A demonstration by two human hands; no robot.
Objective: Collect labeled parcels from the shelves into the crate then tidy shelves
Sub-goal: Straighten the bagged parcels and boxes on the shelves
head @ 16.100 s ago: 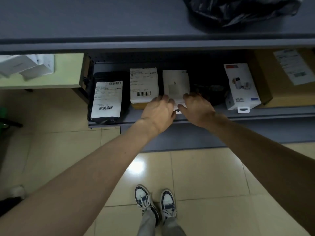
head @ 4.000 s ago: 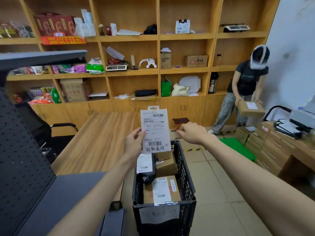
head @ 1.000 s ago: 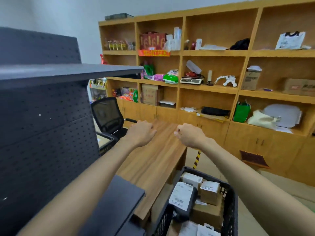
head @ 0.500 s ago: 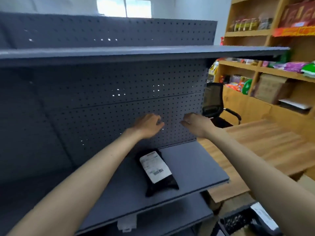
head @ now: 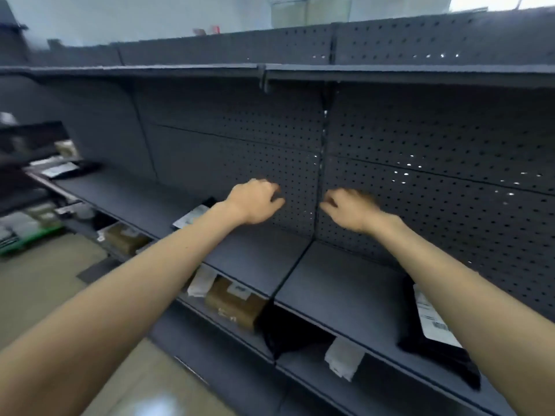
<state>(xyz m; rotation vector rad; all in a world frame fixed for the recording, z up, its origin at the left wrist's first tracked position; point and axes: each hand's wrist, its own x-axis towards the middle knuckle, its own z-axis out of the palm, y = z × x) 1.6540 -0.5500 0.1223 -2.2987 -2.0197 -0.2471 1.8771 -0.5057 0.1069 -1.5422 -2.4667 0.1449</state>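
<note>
Dark grey metal shelves (head: 339, 283) run across the view, with a pegboard back wall (head: 420, 163) full of small holes.

Far left, a black bag parcel with a white label (head: 64, 170) lies flat on the shelf, blurry. Next, another black bag parcel (head: 195, 212) lies partly hidden behind the left arm. On the shelf below sit brown cardboard boxes (head: 237, 304) with labels, and a small white packet (head: 201, 280) at the edge.

The left hand (head: 255, 202) and the right hand (head: 350, 209) hang in the air in front of the pegboard. Their fingers are loosely curled and they hold nothing.

Far right, a black bag parcel with a white label (head: 432, 340) lies flat, partly under the right arm. It looks soft, light and a bit slippery. I think gripping its near edge with bag and contents pinched together works best. The right arm itself is in the way; nothing else blocks it.
</note>
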